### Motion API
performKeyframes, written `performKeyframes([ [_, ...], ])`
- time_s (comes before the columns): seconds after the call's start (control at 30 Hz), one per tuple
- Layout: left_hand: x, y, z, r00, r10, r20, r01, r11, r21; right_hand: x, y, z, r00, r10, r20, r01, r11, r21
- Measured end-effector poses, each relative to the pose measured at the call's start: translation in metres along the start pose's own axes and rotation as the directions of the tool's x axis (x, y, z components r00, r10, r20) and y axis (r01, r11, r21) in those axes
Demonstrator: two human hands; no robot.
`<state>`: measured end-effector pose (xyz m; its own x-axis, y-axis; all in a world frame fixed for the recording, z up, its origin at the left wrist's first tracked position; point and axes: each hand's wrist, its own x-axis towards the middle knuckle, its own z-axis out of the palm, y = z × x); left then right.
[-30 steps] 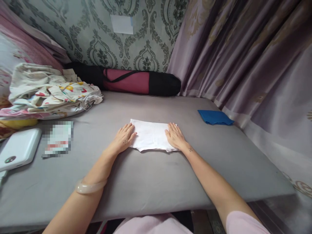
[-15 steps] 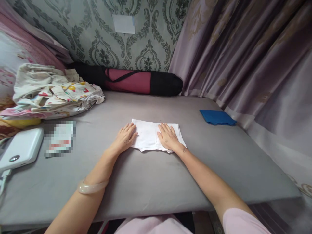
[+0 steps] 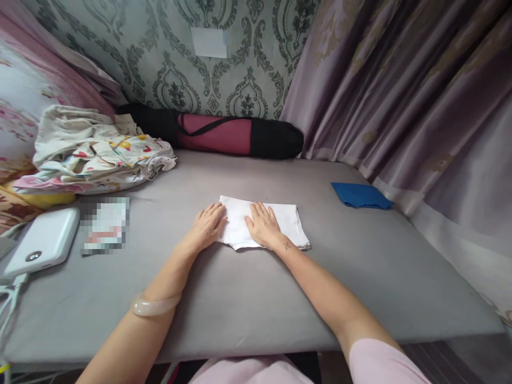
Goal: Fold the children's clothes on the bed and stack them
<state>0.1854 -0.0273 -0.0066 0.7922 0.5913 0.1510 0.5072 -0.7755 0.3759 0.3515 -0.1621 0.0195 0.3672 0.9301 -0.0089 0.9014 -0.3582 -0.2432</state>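
Note:
A folded white garment, perhaps a pair of shorts, lies flat on the grey-covered table in front of me. My left hand rests flat on its left end, fingers stretched out. Over the middle of the cloth, my right hand is pressed down with the palm flat and the fingers extended. Neither hand grips the fabric. The cloth under both palms is hidden. Off to the right sits a folded blue cloth, apart from my hands.
A white power bank with a cable and a blurred-out packet lie at the left. Behind them is a heap of printed cloth. A black and maroon long bag runs along the wall. Curtains hang at the right.
My right hand has slid left across the white garment, from its right part to its middle. My left hand stays at the left end. The view has shifted slightly.

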Motion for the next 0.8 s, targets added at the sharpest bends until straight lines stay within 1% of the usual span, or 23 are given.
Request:
performKeyframes([
  [0.03,0.000,0.000,0.000,1.000,-0.002,-0.009,0.001,1.000,-0.006,0.000,0.000,0.002,1.000,0.001,0.013,-0.001,1.000,0.000],
  [0.1,0.000,0.000,-0.001,1.000,-0.010,-0.019,0.009,1.000,-0.016,0.002,0.001,-0.003,0.998,0.005,0.068,-0.006,1.000,0.005],
  [0.2,0.001,0.001,-0.002,0.999,-0.031,-0.026,0.031,0.999,-0.021,0.009,-0.002,-0.023,0.980,0.022,0.198,-0.024,1.000,0.009],
  [0.27,0.002,0.001,-0.003,0.998,-0.045,-0.032,0.045,0.999,-0.024,0.015,-0.010,-0.033,0.970,0.020,0.242,-0.020,1.000,-0.002],
  [0.3,0.002,0.000,-0.002,0.998,-0.051,-0.041,0.050,0.998,-0.026,0.017,-0.015,-0.034,0.973,0.016,0.230,-0.015,1.000,-0.005],
  [0.37,0.003,-0.002,-0.002,0.996,-0.060,-0.071,0.057,0.998,-0.033,0.019,-0.025,-0.027,0.990,0.002,0.139,-0.002,1.000,0.005],
  [0.43,0.004,-0.005,-0.003,0.991,-0.061,-0.122,0.055,0.997,-0.053,0.018,-0.032,-0.012,0.999,-0.012,0.033,0.011,1.000,0.025],
  [0.5,0.005,-0.007,-0.004,0.983,-0.063,-0.174,0.049,0.995,-0.083,0.017,-0.035,0.001,1.000,-0.026,-0.011,0.026,0.999,0.034],
  [0.53,0.005,-0.007,-0.005,0.978,-0.074,-0.196,0.056,0.994,-0.099,0.017,-0.036,0.005,1.000,-0.030,-0.002,0.030,0.999,0.034],
  [0.6,0.006,-0.007,-0.007,0.967,-0.121,-0.224,0.094,0.987,-0.127,0.019,-0.035,0.003,0.998,-0.027,0.056,0.025,0.999,0.037],
  [0.7,0.006,-0.005,-0.011,0.949,-0.211,-0.236,0.175,0.971,-0.164,0.028,-0.037,-0.015,0.984,-0.020,0.176,0.015,1.000,0.027],
  [0.73,0.005,-0.005,-0.012,0.945,-0.229,-0.235,0.191,0.966,-0.174,0.031,-0.039,-0.021,0.980,-0.021,0.197,0.017,1.000,0.020],
  [0.77,0.005,-0.004,-0.013,0.941,-0.243,-0.234,0.203,0.962,-0.183,0.033,-0.043,-0.024,0.981,-0.023,0.190,0.021,1.000,0.014],
  [0.8,0.005,-0.003,-0.014,0.939,-0.255,-0.233,0.213,0.958,-0.190,0.035,-0.046,-0.024,0.988,-0.024,0.154,0.023,1.000,0.010],
])
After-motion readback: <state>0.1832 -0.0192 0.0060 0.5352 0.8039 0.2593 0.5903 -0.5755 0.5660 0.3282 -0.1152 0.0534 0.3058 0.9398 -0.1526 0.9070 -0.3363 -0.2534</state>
